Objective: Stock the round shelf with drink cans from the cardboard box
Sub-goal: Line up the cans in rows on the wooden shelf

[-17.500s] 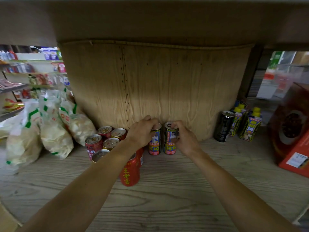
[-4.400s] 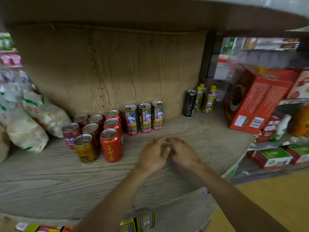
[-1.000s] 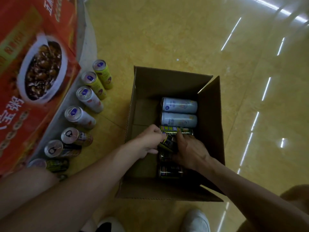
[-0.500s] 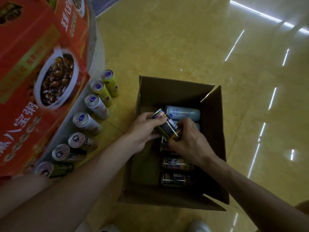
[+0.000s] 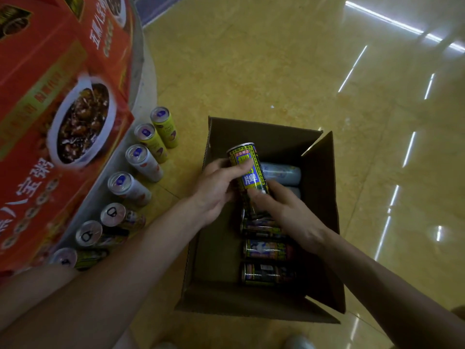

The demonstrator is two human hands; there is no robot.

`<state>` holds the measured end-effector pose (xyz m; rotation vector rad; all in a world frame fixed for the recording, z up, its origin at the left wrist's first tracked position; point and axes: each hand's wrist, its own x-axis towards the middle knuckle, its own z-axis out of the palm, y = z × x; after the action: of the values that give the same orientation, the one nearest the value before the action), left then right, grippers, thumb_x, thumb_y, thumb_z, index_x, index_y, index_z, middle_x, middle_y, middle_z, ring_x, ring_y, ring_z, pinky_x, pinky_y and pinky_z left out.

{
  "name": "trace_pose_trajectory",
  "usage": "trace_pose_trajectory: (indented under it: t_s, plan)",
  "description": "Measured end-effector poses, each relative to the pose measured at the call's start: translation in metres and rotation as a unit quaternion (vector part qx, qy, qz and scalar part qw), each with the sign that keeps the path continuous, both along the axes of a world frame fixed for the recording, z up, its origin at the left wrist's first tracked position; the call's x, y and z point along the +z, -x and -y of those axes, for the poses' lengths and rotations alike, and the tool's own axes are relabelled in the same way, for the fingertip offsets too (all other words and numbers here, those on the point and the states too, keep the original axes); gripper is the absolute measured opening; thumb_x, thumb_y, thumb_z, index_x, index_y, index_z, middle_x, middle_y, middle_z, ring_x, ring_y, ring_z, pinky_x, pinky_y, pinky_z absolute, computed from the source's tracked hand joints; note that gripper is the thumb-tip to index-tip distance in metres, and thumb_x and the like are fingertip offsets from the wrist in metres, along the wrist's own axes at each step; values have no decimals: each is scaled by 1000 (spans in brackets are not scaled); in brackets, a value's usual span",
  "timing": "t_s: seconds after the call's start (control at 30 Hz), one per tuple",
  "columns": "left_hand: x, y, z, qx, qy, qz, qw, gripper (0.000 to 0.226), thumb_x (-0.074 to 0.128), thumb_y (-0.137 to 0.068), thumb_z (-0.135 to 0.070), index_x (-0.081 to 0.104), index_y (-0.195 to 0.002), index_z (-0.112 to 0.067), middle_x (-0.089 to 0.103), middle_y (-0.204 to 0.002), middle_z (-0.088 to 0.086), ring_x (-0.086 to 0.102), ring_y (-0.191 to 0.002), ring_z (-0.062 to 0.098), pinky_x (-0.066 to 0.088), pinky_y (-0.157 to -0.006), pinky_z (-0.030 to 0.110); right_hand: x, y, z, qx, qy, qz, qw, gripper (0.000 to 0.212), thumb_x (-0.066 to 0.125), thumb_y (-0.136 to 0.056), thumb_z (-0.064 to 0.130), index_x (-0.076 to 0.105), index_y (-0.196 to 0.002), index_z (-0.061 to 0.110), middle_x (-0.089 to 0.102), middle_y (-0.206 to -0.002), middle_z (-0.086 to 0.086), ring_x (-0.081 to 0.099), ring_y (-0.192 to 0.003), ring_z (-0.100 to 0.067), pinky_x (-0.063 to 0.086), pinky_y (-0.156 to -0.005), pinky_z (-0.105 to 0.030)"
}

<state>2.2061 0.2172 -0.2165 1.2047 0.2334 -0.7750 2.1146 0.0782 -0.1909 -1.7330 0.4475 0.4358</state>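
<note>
Person is holding one drink can (image 5: 247, 170) just above the cardboard box (image 5: 251, 306), both hands on it: left hand (image 5: 219, 183) is wrapping the upper half, right hand (image 5: 286, 212) is gripping the lower end. Can is tilting, top pointing toward the box's far side. The round shelf (image 5: 141, 71) is sitting left of the box, so I'm guessing the left hand is nearer for the carry.

I see a glossy yellow tiled floor (image 5: 251, 71). Across it at the right run streaks of reflected light (image 5: 385, 17). Red cartons (image 5: 50, 96) crowd the left.
</note>
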Motion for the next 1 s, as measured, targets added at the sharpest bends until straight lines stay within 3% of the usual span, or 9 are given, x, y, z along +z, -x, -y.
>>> trace_pose_trajectory:
  t_s: [0.07, 0.2, 0.3, 0.37, 0.47, 0.67, 0.8, 0.9, 1.0]
  plan:
    - [-2, 0, 3, 10, -49, 31, 998, 76, 89, -60, -35, 60, -124, -6, 75, -107, 10, 74, -90, 22, 58, -70, 34, -3, -1, -4, 27, 59, 2, 998, 52, 71, -79, 59, 56, -118, 28, 70, -106, 2, 68, -98, -16, 55, -91, -44]
    - [-5, -1, 7, 6, -111, 84, 990, 86, 95, -49, -48, 59, -117, -10, 74, -106, 9, 75, -95, 25, 61, -81, 42, -6, -3, -11, 14, 149, -4, 989, 68, 82, -75, 48, 42, -123, 22, 65, -110, 1, 66, -98, -15, 56, -87, -42]
    - [-3, -1, 7, -27, -108, 103, 988, 59, 92, -62, -45, 66, -103, -12, 74, -91, 3, 73, -83, 16, 57, -73, 35, -7, -3, -15, -2, 164, 8, 986, 59, 79, -79, 46, 41, -116, 21, 63, -104, 3, 67, -90, -13, 58, -80, -41]
    - [0, -1, 6, -33, -88, 98, 991, 48, 88, -73, -38, 67, -107, -12, 75, -97, 7, 72, -84, 16, 56, -74, 34, -5, -4, -14, -17, 127, 4, 992, 48, 75, -84, 46, 46, -113, 21, 68, -99, 0, 70, -83, -14, 59, -78, -43]
    - [4, -5, 3, -41, -51, 91, 994, 57, 83, -77, -32, 61, -124, -7, 71, -118, 16, 72, -98, 23, 57, -80, 35, -1, -6, -8, -23, 43, -3, 999, 39, 70, -85, 50, 57, -112, 25, 73, -100, -1, 71, -90, -17, 56, -88, -51]
    - [8, -5, -4, -75, 14, 68, 995, 44, 72, -82, -23, 64, -122, -7, 70, -116, 18, 67, -107, 27, 53, -98, 44, -5, 0, -5, -18, -152, -58, 987, 49, 65, -87, 49, 58, -131, 30, 70, -123, -1, 66, -116, -24, 46, -105, -53]
    - [7, -3, -5, -45, -34, 101, 993, 49, 82, -75, -20, 64, -119, -8, 74, -106, 6, 70, -98, 19, 56, -82, 33, -4, 0, -12, -4, -73, -31, 997, 41, 74, -90, 27, 55, -126, 17, 72, -111, -8, 70, -102, -26, 58, -92, -43]
    - [7, -1, -3, -22, -52, 98, 994, 50, 84, -77, -13, 62, -122, -7, 74, -107, 6, 71, -96, 17, 54, -76, 28, -4, -1, -17, -14, 4, -23, 1000, 50, 79, -84, 29, 52, -124, 17, 72, -103, -2, 72, -91, -14, 59, -88, -41]
    - [9, 0, -5, -15, -64, 93, 993, 50, 86, -76, -16, 64, -120, -9, 74, -110, 7, 72, -100, 19, 55, -78, 28, -3, -3, -17, 4, 28, -15, 999, 43, 76, -86, 32, 55, -121, 18, 73, -100, 3, 71, -85, -5, 59, -82, -29]
